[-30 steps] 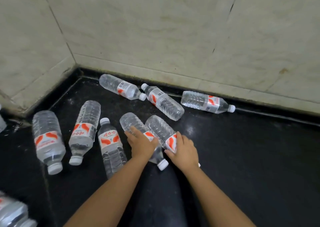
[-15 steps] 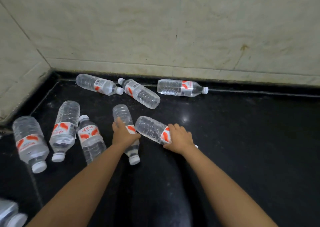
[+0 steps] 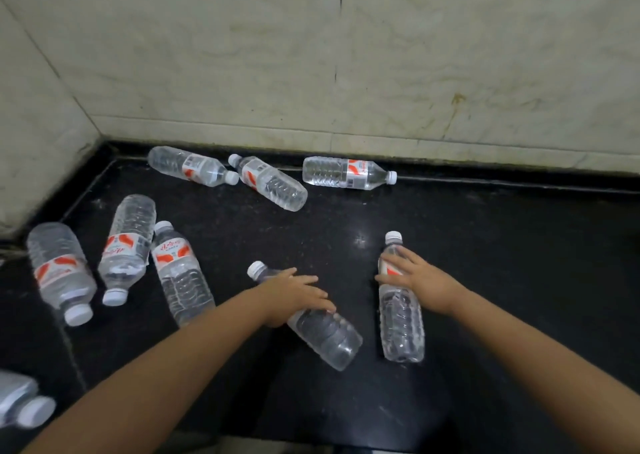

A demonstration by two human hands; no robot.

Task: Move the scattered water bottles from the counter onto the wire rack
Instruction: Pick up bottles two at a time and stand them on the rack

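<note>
bottle (image 3: 20, 401) cropped at left edge, labels blurred

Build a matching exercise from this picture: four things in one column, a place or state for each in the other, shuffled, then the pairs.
Things
1. left hand
2. right hand
3. rightmost bottle by the wall
4. counter

Places or states
A. black and glossy
B. lying untouched, cap pointing right
C. on a bottle whose cap points up-left
D. on a bottle whose cap points away towards the wall

Pairs: 1-C, 2-D, 3-B, 4-A
</note>
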